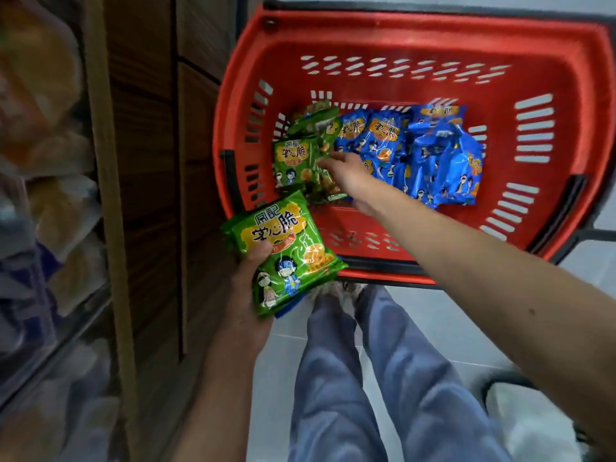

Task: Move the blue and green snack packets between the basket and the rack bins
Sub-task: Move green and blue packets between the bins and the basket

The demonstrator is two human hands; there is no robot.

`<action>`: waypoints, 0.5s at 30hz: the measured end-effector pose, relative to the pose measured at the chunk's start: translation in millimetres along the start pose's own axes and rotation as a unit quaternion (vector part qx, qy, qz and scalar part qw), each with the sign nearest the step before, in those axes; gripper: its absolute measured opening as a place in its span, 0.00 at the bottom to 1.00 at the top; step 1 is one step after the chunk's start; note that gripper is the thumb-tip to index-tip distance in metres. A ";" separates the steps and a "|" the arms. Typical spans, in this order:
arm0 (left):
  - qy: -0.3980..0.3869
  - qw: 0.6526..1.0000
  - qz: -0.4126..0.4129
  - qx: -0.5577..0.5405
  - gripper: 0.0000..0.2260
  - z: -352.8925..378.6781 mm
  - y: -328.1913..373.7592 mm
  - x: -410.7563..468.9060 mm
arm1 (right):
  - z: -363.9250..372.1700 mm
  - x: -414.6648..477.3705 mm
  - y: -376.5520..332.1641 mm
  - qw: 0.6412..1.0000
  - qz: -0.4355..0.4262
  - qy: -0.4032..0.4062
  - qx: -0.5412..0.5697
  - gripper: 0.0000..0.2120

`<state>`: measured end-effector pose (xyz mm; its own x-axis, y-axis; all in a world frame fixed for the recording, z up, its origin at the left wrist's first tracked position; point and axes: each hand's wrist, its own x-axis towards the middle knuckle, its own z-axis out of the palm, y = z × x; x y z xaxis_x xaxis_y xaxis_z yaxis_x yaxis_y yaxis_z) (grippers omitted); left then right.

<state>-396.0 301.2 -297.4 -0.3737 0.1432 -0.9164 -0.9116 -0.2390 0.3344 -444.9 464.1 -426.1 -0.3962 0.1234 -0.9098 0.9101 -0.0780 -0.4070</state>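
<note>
Now our left hand (248, 295) grips a green stack (283, 258), batching one trip; our right hand (346, 181) reaches the green packets (291, 165) at nine o'clock in the basket (566, 95), fingers' grip unclear.

Red slotted basket (566, 78), blue packets (430, 158) heaped on its bottom; green packets (293, 161) just beside them

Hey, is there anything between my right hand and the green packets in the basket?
Nothing visible. The right hand is at the green packets at the left of the open red basket; the blue packets lie to its right, out of the way. The left hand grips a green stack.
</note>
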 end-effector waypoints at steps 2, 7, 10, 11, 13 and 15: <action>-0.008 1.000 -0.006 -0.001 0.26 1.7 3.8 1.4 | -8.9 -30.4 -7.3 0.998 0.005 -0.024 0.051 0.24; -0.016 1.000 -0.017 0.009 0.51 10.2 13.0 9.1 | -13.2 -114.3 0.5 0.981 0.009 -0.180 0.067 0.14; -0.001 0.998 -0.022 0.062 0.58 14.8 17.6 10.2 | -4.8 -140.5 8.5 0.984 -0.032 -0.152 0.084 0.16; 0.000 0.997 -0.012 0.077 0.59 15.6 18.9 10.2 | -3.9 -143.0 10.1 0.983 -0.035 -0.147 0.109 0.17; 0.008 0.994 0.023 0.102 0.57 14.5 20.2 11.1 | -4.9 -143.4 11.1 0.977 -0.033 -0.152 0.145 0.13; 0.021 0.992 0.054 0.111 0.56 12.0 20.4 12.9 | -7.2 -141.4 11.1 0.975 -0.032 -0.162 0.150 0.14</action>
<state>-421.5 309.7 -299.8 -0.4687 0.0874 -0.8790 -0.8832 -0.0323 0.4678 -377.9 452.9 -301.4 -0.5134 -0.1784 -0.8394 0.8251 -0.3717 -0.4256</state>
